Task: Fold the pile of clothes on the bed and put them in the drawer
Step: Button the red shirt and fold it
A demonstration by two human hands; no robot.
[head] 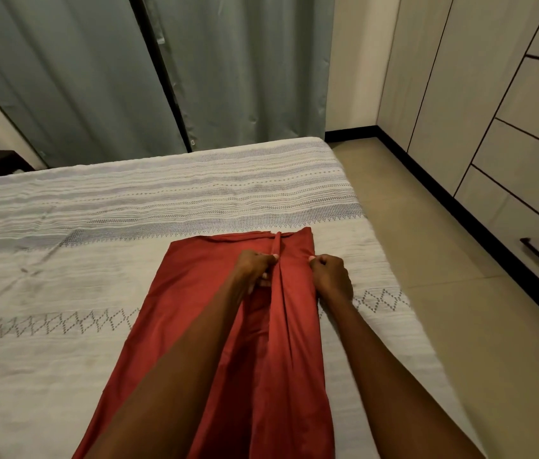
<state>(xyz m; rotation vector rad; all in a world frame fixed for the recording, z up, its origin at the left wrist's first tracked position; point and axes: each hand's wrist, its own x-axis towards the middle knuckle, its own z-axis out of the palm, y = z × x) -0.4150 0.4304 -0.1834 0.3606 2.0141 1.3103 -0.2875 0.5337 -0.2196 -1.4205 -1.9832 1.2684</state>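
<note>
Garment, red: one long piece of smooth cloth, laid lengthwise on the bed, running from the near bottom edge of my view up to a straight far edge just beyond both hands. Left hand: fingers curled, grip closed on a raised fold of the red cloth near its middle seam, knuckles up. Right hand: fist curled, grip closed on the cloth's right-hand edge, level with the left hand and just beside it, a narrow ridge of fabric standing between the two. Strap or narrow band, red: I see it run from between the hands to the far edge of the garment. Forearms: both bare, reaching in from the bottom of my view, the left one lying over the cloth, the right one along its outer edge. Bedcover, pale grey-white: woven stripes beyond the hands, a diamond pattern to the left and right of the wrists. Curtains, grey-green: hanging well beyond the hands, past the far side of the bed. Floor, beige: to the right of the right hand. Drawers: light-fronted, with dark bar handles, set in a cupboard wall well to the right of the right hand, all fronts closed.
</note>
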